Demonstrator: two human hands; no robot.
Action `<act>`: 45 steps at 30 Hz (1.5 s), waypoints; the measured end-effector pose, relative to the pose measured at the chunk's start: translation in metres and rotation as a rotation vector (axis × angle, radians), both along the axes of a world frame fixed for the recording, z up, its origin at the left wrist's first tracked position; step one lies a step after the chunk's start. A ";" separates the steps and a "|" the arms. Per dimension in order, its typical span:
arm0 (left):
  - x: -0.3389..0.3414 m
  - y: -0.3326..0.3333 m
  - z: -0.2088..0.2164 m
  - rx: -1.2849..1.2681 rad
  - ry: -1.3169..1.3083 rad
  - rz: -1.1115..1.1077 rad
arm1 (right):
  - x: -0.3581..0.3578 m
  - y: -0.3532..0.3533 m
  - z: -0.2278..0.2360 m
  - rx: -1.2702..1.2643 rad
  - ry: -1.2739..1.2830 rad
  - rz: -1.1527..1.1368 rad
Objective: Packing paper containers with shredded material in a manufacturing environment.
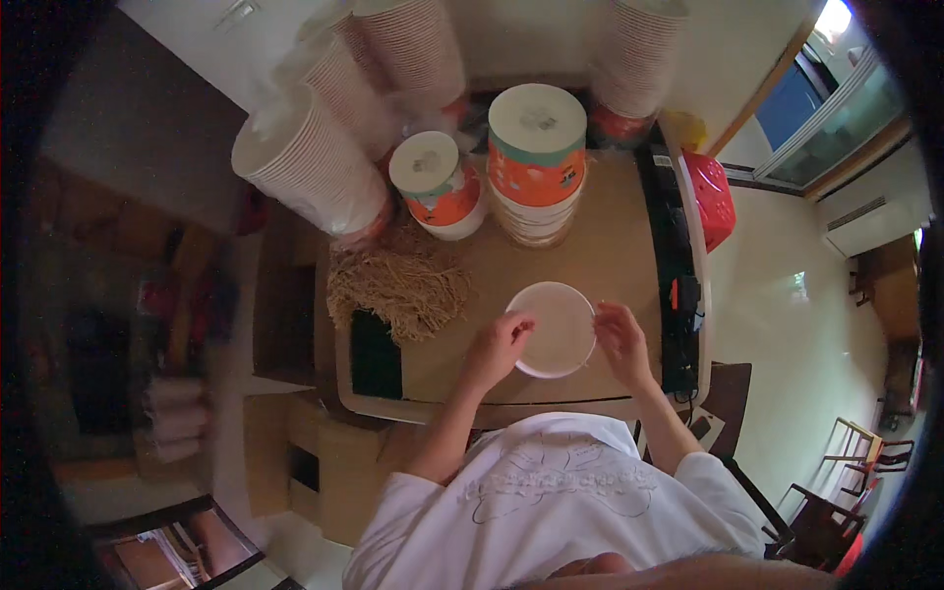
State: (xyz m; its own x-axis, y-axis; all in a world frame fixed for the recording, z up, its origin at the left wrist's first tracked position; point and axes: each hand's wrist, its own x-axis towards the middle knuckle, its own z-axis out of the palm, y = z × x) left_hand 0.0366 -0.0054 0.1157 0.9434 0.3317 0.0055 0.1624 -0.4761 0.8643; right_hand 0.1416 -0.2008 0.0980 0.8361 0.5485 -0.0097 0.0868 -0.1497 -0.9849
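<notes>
Sitting just ahead of the white shirt [560, 482], a round white bowl [557, 339] lies between the person's two hands, on the near part of the brown-topped surface [615, 246]. Its round face is turned up, so from above it shows no long axis. The left hand [500, 344] is at its left edge, with bent fingers reaching over the rim; the right hand [621, 342] is at the opposite edge, fingers loosely curved. Neither hand is clearly nearer. The left fingertips look drawn together and the right ones partly spread, but whether either set grips the rim I cannot tell. Nothing distinct shows inside the bowl.

Beyond the left hand, a heap of tan shredded paper [398, 290] lies loose on the surface. Farther back, a smaller orange tub [442, 202] and a larger orange tub [536, 175] stand upside down, bases up; several pale rims show beneath the larger one, apparently nested tubs. Behind them, tall nested stacks of white tubs [411, 59] lean in clear wrapping at the back left, with another wrapped stack [641, 59] at the back right. Off the right edge is a red basket [713, 202], its contents unclear.
</notes>
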 end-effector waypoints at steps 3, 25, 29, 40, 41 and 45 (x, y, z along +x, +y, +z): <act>0.032 0.001 0.013 -0.076 0.004 -0.125 | 0.005 0.036 0.019 0.134 -0.042 0.173; 0.013 -0.015 -0.014 0.117 -0.128 0.041 | 0.032 0.043 0.111 0.258 0.410 0.094; -0.004 -0.020 0.020 0.468 -0.575 -0.026 | 0.014 0.012 0.112 0.174 0.368 0.129; -0.015 -0.014 0.021 0.572 -0.477 0.031 | -0.028 -0.015 0.083 0.016 -0.137 0.215; -0.015 -0.015 0.022 0.584 -0.469 0.034 | -0.029 -0.013 0.079 0.041 -0.214 0.177; -0.020 -0.015 0.019 0.588 -0.458 0.049 | -0.030 -0.008 0.072 -0.108 -0.387 0.234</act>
